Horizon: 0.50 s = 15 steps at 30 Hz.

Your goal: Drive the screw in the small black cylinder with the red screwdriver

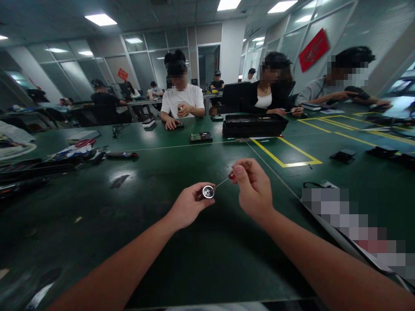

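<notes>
Near the middle of the view, my left hand [192, 204] grips a small round part [208, 192] with a bright metal rim and a dark body, its open face turned toward the camera. My right hand [254, 188] is closed on the reddish handle of a thin screwdriver [223, 183]. The screwdriver's shaft slants down to the left, and its tip is at the rim of the round part. Whether the tip touches anything inside is too small to tell. Both hands are above the green table [194, 259].
A green circuit board [201, 137] and a long black case [254, 125] lie farther back. At left are a dark pen-like tool [121, 155] and cluttered tools. Yellow tape marks the right side, near a blurred sheet [353, 229]. People sit across the table.
</notes>
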Each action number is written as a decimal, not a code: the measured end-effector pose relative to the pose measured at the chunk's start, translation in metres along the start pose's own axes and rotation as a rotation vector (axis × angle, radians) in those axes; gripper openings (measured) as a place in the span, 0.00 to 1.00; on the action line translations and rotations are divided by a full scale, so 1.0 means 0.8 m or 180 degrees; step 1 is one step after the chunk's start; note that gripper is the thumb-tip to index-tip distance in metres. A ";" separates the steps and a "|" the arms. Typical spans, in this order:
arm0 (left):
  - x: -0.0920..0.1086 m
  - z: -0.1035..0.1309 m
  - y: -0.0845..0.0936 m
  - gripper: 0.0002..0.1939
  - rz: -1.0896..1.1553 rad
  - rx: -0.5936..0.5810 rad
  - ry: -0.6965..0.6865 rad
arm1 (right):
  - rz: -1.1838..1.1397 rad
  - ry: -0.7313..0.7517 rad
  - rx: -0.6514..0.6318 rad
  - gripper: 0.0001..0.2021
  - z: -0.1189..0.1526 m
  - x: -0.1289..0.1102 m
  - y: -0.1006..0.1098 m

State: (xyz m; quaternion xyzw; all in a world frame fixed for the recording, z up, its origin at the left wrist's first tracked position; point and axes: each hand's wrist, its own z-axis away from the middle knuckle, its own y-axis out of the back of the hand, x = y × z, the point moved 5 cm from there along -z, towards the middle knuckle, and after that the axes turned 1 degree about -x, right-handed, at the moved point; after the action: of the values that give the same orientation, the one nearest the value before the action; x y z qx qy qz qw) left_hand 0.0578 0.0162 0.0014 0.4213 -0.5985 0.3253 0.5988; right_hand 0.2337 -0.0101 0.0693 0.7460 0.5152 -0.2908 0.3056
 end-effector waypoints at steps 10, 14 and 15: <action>0.004 0.000 0.004 0.21 0.0051 0.0082 -0.0190 | 0.0890 0.0265 -0.0146 0.07 -0.002 -0.016 -0.003; -0.001 -0.001 0.009 0.23 0.0059 0.0205 -0.0305 | 0.0981 0.0314 -0.0013 0.07 -0.004 -0.017 0.000; -0.003 -0.001 0.010 0.23 0.0032 0.0232 -0.0319 | 0.0994 0.0299 -0.0011 0.08 -0.004 -0.016 0.000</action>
State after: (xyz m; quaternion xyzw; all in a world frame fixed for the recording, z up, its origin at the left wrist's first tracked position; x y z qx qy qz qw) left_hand 0.0508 0.0209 0.0004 0.4555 -0.6176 0.3284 0.5507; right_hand 0.2305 -0.0152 0.0808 0.8293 0.4072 -0.2037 0.3240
